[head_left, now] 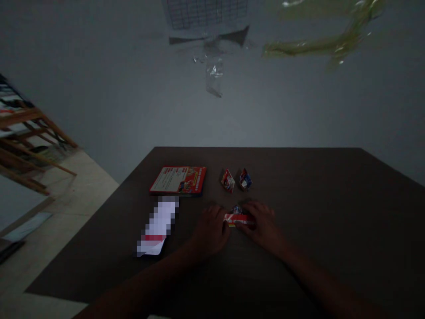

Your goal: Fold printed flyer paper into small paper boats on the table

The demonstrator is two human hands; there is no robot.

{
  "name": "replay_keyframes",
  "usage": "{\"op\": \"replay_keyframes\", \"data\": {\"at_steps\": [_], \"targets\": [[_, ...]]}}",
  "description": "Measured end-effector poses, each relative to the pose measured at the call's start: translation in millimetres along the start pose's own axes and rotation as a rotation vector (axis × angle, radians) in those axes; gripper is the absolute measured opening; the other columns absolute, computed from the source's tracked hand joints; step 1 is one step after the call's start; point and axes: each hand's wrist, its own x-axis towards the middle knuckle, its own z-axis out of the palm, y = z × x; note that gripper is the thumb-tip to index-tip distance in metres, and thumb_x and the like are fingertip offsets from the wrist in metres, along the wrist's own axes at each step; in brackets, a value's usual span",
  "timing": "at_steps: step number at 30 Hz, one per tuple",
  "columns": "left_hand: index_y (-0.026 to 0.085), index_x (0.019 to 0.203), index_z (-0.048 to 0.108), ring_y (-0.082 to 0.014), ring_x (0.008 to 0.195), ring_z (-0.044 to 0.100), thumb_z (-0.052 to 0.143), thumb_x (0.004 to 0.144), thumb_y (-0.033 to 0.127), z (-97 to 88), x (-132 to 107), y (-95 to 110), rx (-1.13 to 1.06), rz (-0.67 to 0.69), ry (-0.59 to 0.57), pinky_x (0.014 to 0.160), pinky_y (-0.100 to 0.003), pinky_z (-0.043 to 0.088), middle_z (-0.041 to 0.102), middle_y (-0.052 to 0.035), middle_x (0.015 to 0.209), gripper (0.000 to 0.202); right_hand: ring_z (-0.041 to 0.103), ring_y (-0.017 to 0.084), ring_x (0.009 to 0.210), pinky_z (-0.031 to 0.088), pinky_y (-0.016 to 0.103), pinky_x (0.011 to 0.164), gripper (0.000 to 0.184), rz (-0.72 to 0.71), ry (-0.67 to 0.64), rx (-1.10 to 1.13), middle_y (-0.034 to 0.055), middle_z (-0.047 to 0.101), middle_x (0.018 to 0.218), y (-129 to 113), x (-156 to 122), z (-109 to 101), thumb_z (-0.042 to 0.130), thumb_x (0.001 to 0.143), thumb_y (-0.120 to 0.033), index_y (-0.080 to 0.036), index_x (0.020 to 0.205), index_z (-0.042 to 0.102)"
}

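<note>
Between my hands is a piece of folded printed paper point(236, 219), red with white lettering along its near edge and darker print behind. My left hand point(212, 228) grips its left end, thumb in front and fingers behind. On the right end, my right hand point(260, 221) closes with its thumb across the red face. Just beyond stand two small folded paper pieces: a red and white one point(228, 180) and a blue and red one point(245, 180). Dim light hides the finer folds and parts of the fingertips.
A stack of red and white printed sheets point(179, 180) lies at the dark table's point(315, 190) back left. Nearer me lies a phone point(159, 226) with a lit, pixelated screen. A wall rises behind the table; wooden furniture point(36, 137) stands at far left.
</note>
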Motion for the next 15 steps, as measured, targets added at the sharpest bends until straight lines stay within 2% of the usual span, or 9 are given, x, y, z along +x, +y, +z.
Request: {"op": "replay_keyframes", "data": {"at_steps": [3,7,15], "targets": [[0.017,0.106,0.056,-0.0234,0.099,0.051,0.048,0.080,0.016,-0.7,0,4,0.026,-0.003,0.000,0.090,-0.039,0.041,0.056,-0.0090,0.104,0.027,0.050,0.031,0.106,0.038,0.047,0.087,0.048,-0.060,-0.025,-0.054,0.0123,0.056,0.121,1,6,2,0.057,0.080,-0.049,-0.025,0.122,0.055],[0.018,0.104,0.057,-0.0228,0.097,0.052,0.049,0.080,0.016,-3.6,0,7,0.049,-0.025,0.001,0.089,-0.038,0.041,0.056,-0.0083,0.103,0.026,0.049,0.032,0.107,0.038,0.047,0.085,0.047,-0.079,-0.044,-0.097,0.0135,0.055,0.123,-2,12,1,0.052,0.083,-0.051,-0.022,0.120,0.057],[0.018,0.106,0.057,-0.0234,0.097,0.052,0.051,0.080,0.018,-6.8,-2,10,0.074,-0.021,0.018,0.088,-0.037,0.042,0.055,-0.0085,0.102,0.026,0.047,0.032,0.109,0.036,0.046,0.087,0.048,-0.085,-0.071,-0.062,0.0137,0.054,0.124,-6,12,-5,0.056,0.081,-0.051,-0.020,0.119,0.057]]}}
